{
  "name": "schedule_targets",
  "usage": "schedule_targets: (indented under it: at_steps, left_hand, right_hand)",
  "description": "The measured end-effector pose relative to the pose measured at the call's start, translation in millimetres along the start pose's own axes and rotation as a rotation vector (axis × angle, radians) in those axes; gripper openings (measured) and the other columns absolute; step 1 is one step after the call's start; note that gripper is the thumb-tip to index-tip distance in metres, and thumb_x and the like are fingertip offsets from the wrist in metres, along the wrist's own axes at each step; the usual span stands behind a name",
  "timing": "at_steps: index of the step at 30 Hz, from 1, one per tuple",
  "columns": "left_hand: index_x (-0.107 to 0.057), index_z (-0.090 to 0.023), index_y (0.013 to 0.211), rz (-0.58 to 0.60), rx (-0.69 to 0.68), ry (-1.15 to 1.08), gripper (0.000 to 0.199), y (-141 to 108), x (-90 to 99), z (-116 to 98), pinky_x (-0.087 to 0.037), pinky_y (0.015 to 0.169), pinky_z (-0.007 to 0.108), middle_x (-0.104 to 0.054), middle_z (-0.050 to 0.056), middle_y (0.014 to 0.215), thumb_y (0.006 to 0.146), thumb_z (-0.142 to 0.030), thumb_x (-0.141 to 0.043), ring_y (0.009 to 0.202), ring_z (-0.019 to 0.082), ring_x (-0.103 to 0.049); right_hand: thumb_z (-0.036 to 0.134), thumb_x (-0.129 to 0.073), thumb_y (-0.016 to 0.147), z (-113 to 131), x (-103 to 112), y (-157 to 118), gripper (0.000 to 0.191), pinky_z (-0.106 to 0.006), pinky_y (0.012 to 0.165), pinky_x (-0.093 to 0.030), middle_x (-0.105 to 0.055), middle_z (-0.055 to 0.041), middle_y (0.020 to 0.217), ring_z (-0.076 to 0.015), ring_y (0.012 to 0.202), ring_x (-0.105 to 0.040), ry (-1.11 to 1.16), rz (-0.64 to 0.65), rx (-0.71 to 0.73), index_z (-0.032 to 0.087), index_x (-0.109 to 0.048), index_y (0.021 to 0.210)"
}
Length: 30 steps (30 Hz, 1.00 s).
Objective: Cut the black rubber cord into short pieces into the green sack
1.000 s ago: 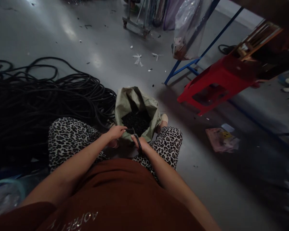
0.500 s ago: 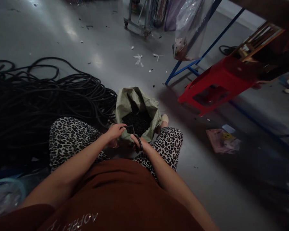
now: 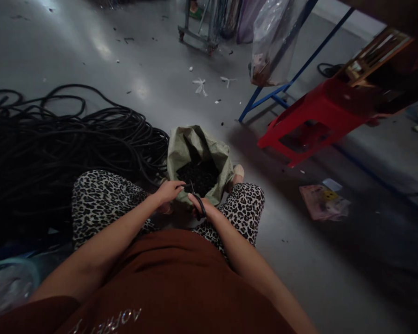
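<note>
Head view is looking down over a rust-brown shirt and leopard-print trousers at a person sitting on a grey concrete floor (image 3: 132,69). The left hand (image 3: 167,191) is closing its fingers on the end of a thin black tube (image 3: 185,186), pinching it just above the near edge of a woven green sack (image 3: 181,148). The right hand (image 3: 199,205) is gripping black-handled scissors (image 3: 198,204), with the fingers curled through the loop and the blades pointing up toward the tube end; whether the blades are touching the tube is too small to tell. Both hands are sitting close together between the knees, right at the mouth of the sack. The sack is standing open on the floor between the legs, and a heap of small black cut pieces (image 3: 198,175) is lying inside it.

A large tangled pile of black hose (image 3: 55,148) is spreading across the floor on the left, reaching up to the sack's side. A red plastic stool (image 3: 320,113) is lying tipped over to the upper right, near a blue metal frame (image 3: 264,95) with a clear plastic bag (image 3: 275,41) hanging against it. A pink packet (image 3: 322,200) is lying on the floor to the right, well apart from the sack.
</note>
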<state>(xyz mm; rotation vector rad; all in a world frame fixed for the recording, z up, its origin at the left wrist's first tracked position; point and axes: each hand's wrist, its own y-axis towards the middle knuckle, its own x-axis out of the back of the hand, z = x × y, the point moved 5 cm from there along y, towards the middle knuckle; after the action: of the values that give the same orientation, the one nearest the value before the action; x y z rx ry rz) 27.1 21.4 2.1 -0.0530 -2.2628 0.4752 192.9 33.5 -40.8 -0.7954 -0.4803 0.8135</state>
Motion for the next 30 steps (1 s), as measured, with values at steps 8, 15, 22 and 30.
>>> schedule_targets:
  at_steps: [8,15,22,30]
  left_hand:
    - [-0.061,-0.021,0.113,0.015,-0.006,0.008,0.037,0,-0.3,0,-0.043,0.088,0.024,-0.065,0.002,0.111,0.081,-0.031,-0.044,0.1,0.017,-0.058]
    - [-0.061,-0.023,0.113,0.069,-0.047,0.01,0.038,1,-2.1,3,-0.043,0.088,0.022,-0.066,0.0,0.109,0.081,-0.031,-0.042,0.1,0.016,-0.059]
    - [-0.061,-0.021,0.113,0.068,-0.025,-0.029,0.038,2,-0.8,1,-0.042,0.091,0.024,-0.064,0.001,0.112,0.081,-0.031,-0.043,0.104,0.016,-0.057]
    - [-0.061,-0.021,0.113,0.056,-0.05,-0.044,0.039,6,2.8,-3,-0.043,0.088,0.024,-0.066,0.001,0.109,0.081,-0.032,-0.043,0.099,0.016,-0.059]
  right_hand:
    - [0.074,-0.039,0.074,3,1,-3,0.068,-0.021,0.039,-0.044,-0.059,-0.0063,0.057,-0.014,0.045,-0.057,-0.062,0.002,0.005,0.009,-0.06,0.079]
    - [0.07,-0.045,0.075,9,1,-11,0.062,-0.021,0.038,-0.043,-0.059,-0.0045,0.057,-0.0134,0.045,-0.055,-0.037,0.04,0.019,0.01,-0.06,0.082]
    - [0.067,-0.044,0.077,8,-1,-10,0.059,-0.019,0.038,-0.041,-0.056,-0.0028,0.052,-0.0123,0.044,-0.054,0.0,0.017,0.05,0.01,-0.058,0.077]
    - [0.064,-0.041,0.081,4,-1,-5,0.056,-0.02,0.035,-0.041,-0.053,-0.0015,0.048,-0.0124,0.038,-0.052,0.033,-0.023,0.008,0.011,-0.056,0.073]
